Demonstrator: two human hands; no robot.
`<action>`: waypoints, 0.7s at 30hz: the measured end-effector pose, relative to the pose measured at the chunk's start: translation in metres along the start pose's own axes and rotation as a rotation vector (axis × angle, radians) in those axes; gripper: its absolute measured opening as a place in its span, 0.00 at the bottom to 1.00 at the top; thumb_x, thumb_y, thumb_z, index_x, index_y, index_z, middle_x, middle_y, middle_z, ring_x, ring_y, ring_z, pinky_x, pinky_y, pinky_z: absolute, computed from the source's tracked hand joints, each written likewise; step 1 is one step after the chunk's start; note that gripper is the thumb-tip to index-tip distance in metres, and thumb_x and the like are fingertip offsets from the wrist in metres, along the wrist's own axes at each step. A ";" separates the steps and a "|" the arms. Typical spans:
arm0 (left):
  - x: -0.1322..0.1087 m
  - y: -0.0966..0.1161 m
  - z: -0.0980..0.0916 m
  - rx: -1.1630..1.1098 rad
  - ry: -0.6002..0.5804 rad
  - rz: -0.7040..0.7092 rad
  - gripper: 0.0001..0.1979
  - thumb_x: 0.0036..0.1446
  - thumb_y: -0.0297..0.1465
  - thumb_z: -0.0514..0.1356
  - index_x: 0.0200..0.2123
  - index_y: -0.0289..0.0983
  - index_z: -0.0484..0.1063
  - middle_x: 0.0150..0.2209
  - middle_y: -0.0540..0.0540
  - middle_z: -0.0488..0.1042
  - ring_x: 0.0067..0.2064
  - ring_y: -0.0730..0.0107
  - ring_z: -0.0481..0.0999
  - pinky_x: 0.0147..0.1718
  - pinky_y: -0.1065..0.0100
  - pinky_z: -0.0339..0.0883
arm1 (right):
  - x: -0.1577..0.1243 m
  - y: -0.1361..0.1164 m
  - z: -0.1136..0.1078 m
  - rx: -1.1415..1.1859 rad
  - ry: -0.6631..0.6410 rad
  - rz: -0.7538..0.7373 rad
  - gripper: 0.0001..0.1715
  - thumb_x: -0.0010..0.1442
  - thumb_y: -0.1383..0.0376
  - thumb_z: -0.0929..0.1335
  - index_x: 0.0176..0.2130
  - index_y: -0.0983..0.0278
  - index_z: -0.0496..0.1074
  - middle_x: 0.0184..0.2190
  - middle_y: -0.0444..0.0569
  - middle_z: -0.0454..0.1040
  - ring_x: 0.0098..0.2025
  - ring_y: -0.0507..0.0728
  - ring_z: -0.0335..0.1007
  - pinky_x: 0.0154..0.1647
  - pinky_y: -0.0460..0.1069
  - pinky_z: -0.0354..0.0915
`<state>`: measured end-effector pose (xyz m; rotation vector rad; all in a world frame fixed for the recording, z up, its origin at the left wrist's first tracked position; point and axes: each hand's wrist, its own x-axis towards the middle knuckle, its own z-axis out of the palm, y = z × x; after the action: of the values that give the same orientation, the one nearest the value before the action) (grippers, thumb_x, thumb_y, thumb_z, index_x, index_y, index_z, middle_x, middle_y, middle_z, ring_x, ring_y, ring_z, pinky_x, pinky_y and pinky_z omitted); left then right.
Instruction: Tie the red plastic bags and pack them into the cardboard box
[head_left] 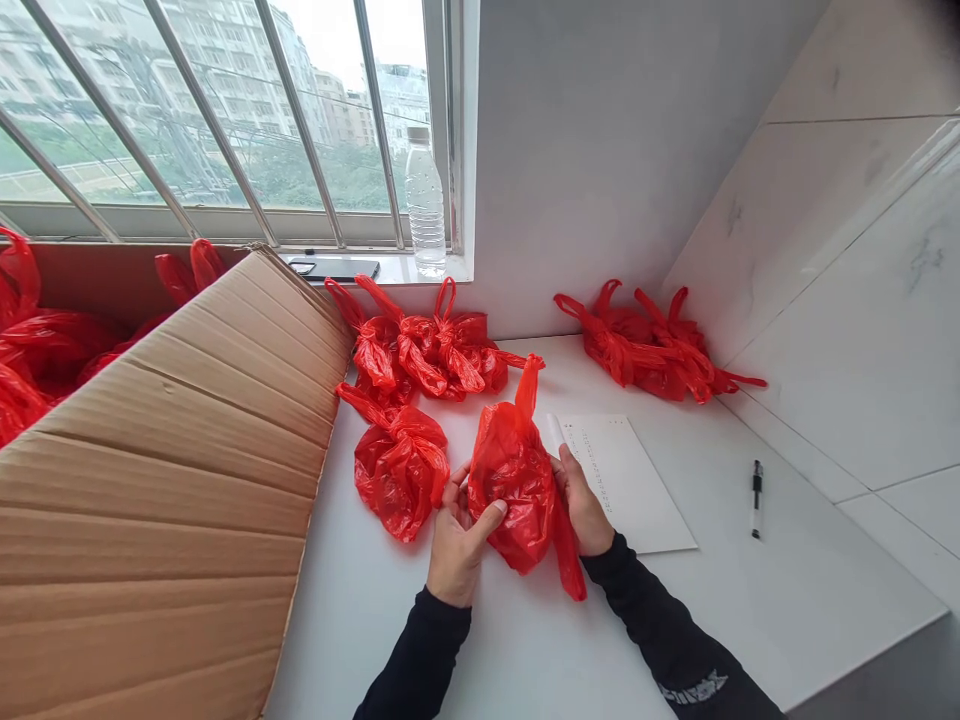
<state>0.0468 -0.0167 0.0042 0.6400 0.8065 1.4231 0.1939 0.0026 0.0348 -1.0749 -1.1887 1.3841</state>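
A tied red plastic bag [516, 480] is held upright above the white counter [787, 590], between both my hands. My left hand [459, 540] grips its left side, thumb pressed across the front. My right hand [582, 505] clasps its right side, fingers partly hidden behind the plastic. One loose handle strip hangs down below the bag. Another tied red bag [399, 462] lies on the counter just left of my left hand.
Heaps of red bags lie at the back centre [427, 350] and back right [652, 345]. A large cardboard box [172, 480] holding more red bags fills the left. A white sheet [626, 480], a pen [756, 497], a water bottle [425, 200] and a phone [335, 268] are nearby.
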 end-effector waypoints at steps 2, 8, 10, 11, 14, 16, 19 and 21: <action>-0.001 0.001 0.001 -0.014 -0.009 -0.013 0.38 0.47 0.31 0.69 0.60 0.40 0.59 0.51 0.40 0.74 0.53 0.55 0.74 0.53 0.56 0.67 | 0.003 0.006 -0.002 0.084 0.032 0.044 0.33 0.64 0.41 0.55 0.37 0.62 0.73 0.31 0.48 0.76 0.34 0.58 0.72 0.36 0.51 0.67; 0.002 0.003 -0.002 -0.069 -0.008 -0.030 0.41 0.46 0.32 0.71 0.62 0.41 0.58 0.49 0.40 0.78 0.49 0.55 0.78 0.49 0.58 0.71 | 0.007 0.014 -0.007 0.122 -0.005 0.064 0.15 0.61 0.54 0.66 0.40 0.61 0.73 0.35 0.46 0.78 0.34 0.56 0.73 0.39 0.50 0.67; 0.002 0.004 -0.002 -0.070 -0.024 -0.031 0.41 0.47 0.33 0.70 0.63 0.42 0.58 0.48 0.39 0.78 0.47 0.56 0.79 0.48 0.59 0.71 | 0.008 0.017 -0.009 0.132 -0.012 0.088 0.12 0.60 0.57 0.66 0.40 0.61 0.73 0.33 0.46 0.78 0.33 0.56 0.73 0.36 0.49 0.66; 0.001 0.005 -0.002 -0.070 -0.034 -0.029 0.41 0.47 0.34 0.70 0.63 0.41 0.57 0.48 0.39 0.78 0.47 0.56 0.79 0.48 0.59 0.71 | 0.008 0.018 -0.009 0.136 -0.014 0.097 0.11 0.60 0.58 0.66 0.39 0.61 0.73 0.32 0.45 0.78 0.32 0.56 0.72 0.35 0.49 0.66; 0.001 0.007 0.000 -0.075 -0.049 -0.020 0.40 0.49 0.34 0.69 0.63 0.41 0.57 0.48 0.39 0.79 0.48 0.56 0.79 0.48 0.60 0.71 | 0.008 0.020 -0.011 0.143 -0.032 0.095 0.11 0.61 0.58 0.66 0.39 0.61 0.74 0.31 0.45 0.77 0.30 0.55 0.71 0.34 0.49 0.66; 0.001 0.008 -0.001 -0.085 -0.047 -0.017 0.39 0.50 0.34 0.69 0.63 0.40 0.57 0.47 0.39 0.79 0.48 0.56 0.78 0.48 0.60 0.71 | 0.007 0.019 -0.010 0.116 -0.072 0.075 0.13 0.62 0.57 0.66 0.41 0.61 0.74 0.33 0.46 0.78 0.32 0.56 0.72 0.36 0.50 0.67; 0.001 0.008 -0.002 -0.092 -0.018 -0.029 0.37 0.51 0.35 0.67 0.63 0.40 0.58 0.45 0.41 0.80 0.45 0.57 0.80 0.45 0.61 0.72 | 0.005 0.011 -0.007 0.030 -0.170 0.015 0.17 0.60 0.55 0.69 0.45 0.61 0.74 0.39 0.48 0.78 0.39 0.58 0.73 0.43 0.52 0.67; 0.001 0.007 -0.003 -0.080 0.007 -0.039 0.36 0.52 0.36 0.67 0.62 0.41 0.59 0.43 0.43 0.80 0.42 0.58 0.81 0.41 0.62 0.73 | 0.004 0.007 -0.005 0.002 -0.234 -0.011 0.19 0.57 0.54 0.71 0.46 0.61 0.75 0.40 0.49 0.78 0.42 0.59 0.74 0.47 0.53 0.67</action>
<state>0.0402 -0.0159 0.0081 0.5561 0.7595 1.4156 0.1975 0.0073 0.0274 -0.9217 -1.3579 1.5332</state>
